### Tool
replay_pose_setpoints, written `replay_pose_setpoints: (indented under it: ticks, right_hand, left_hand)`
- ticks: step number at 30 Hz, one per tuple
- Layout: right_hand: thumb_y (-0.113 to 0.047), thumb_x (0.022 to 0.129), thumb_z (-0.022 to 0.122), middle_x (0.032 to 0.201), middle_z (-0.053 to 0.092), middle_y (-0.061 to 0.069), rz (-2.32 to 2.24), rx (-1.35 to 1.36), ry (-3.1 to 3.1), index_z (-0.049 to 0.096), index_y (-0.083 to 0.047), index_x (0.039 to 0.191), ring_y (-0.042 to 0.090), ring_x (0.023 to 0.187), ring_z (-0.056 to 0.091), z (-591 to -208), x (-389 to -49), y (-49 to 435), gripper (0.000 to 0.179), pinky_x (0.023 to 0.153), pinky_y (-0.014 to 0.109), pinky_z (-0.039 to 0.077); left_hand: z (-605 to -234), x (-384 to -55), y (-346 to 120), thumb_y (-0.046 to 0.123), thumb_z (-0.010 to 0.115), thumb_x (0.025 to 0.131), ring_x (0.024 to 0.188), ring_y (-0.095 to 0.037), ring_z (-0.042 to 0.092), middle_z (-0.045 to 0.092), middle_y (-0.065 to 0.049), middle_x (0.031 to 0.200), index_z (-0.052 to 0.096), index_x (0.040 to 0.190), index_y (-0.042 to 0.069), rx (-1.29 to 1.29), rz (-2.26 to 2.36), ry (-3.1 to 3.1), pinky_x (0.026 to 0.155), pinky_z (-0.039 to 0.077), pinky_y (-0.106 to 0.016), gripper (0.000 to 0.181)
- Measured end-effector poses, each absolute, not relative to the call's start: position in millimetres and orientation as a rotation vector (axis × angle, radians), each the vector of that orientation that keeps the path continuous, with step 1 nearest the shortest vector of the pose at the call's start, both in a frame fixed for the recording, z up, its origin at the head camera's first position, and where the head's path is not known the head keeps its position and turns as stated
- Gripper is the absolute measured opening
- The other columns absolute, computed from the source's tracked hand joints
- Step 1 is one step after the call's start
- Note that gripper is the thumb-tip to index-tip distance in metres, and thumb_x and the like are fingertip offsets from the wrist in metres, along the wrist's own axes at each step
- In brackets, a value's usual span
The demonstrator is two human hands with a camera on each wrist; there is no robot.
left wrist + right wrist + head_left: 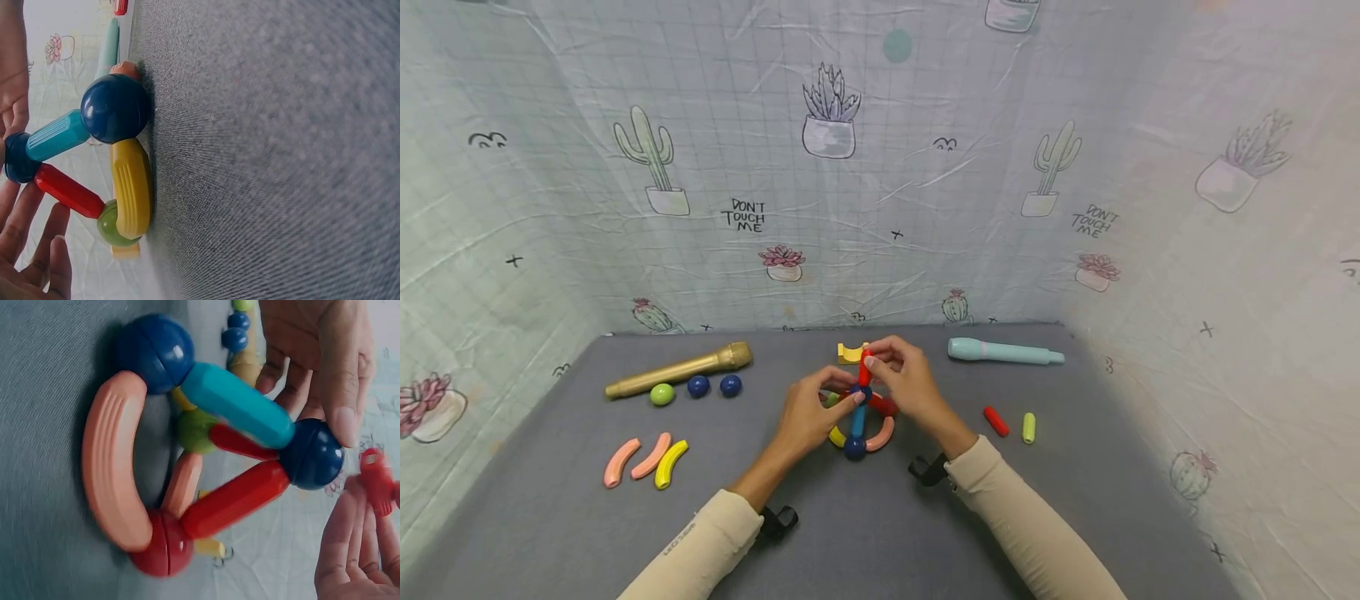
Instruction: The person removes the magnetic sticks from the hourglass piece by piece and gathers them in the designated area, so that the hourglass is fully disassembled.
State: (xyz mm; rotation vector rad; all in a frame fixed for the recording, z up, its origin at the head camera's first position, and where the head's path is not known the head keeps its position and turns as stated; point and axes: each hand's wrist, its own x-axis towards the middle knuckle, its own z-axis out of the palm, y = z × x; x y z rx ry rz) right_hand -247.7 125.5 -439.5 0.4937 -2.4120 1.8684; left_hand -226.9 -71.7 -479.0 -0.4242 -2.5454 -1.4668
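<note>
Fingers, right hand (912, 385): bent, pinching an upright red rod (866, 368), centre of head view; right-wrist view shows a narrow gap between rod and upper blue ball (310, 454), not plain from above. Fingers, left hand (807, 414): thumb and fingertips about that ball; other fingers spread, seen at lower left of left-wrist view.

Framework, beneath hands, on grey table (850, 533): teal rod (240, 403) down to lower blue ball (855, 448); two sloping red rods (236, 499), to red ball (164, 544) and green ball (114, 225). Base: pink curved rod (115, 462); yellow curved rod (132, 187), shown fully by left-wrist view; second pink curved rod (183, 485), clear in right-wrist view alone.

Head view, left: gold microphone (677, 371), loose green ball (662, 394), two loose blue balls (698, 386). Lower left, head view only: three loose curved rods (671, 464), two pink, one yellow. Above hands: yellow stand (850, 357). Right: teal microphone (1006, 352), loose red rod (996, 421), pale green rod (1028, 427).
</note>
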Motion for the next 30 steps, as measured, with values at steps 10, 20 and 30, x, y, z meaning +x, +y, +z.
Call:
replay_pose_setpoints:
  ticks: [10, 20, 30]
  right_hand:
    - [-0.013, 0.103, 0.071, 0.113, 0.074, 0.018, 1.865, 0.367, -2.442, 0.070, -0.008, 0.126, 0.028, 0.090, 0.073, -443.3, -249.4, 155.9, 0.024, 0.086, 0.048, 0.063]
    - [-0.012, 0.102, 0.072, 0.114, 0.075, 0.020, 1.696, 0.275, -2.541, 0.069, -0.003, 0.127, 0.028, 0.087, 0.074, -459.5, -244.8, 231.4, 0.026, 0.083, 0.045, 0.063]
    - [-0.011, 0.099, 0.077, 0.103, 0.076, 0.021, 1.379, 0.156, -2.648, 0.073, -0.002, 0.116, 0.014, 0.077, 0.070, -477.4, -242.3, 306.6, 0.020, 0.069, 0.025, 0.056]
  left_hand:
    - [-477.8, -227.5, -71.8, 0.034, 0.083, 0.095, 0.107, -0.016, 0.073, 0.079, 0.005, 0.111, 0.075, 0.114, 0.022, -0.427, -1.463, -2.587, 0.093, 0.058, -0.049, 0.024]
    - [-472.9, -227.3, -76.3, 0.029, 0.084, 0.094, 0.109, -0.020, 0.072, 0.079, 0.003, 0.114, 0.073, 0.120, 0.021, -0.560, -1.385, -2.610, 0.094, 0.057, -0.051, 0.029]
    - [-462.6, -226.3, -79.0, 0.019, 0.081, 0.096, 0.112, -0.026, 0.069, 0.077, 0.003, 0.120, 0.071, 0.129, 0.022, -0.722, -1.191, -2.719, 0.095, 0.056, -0.047, 0.035]
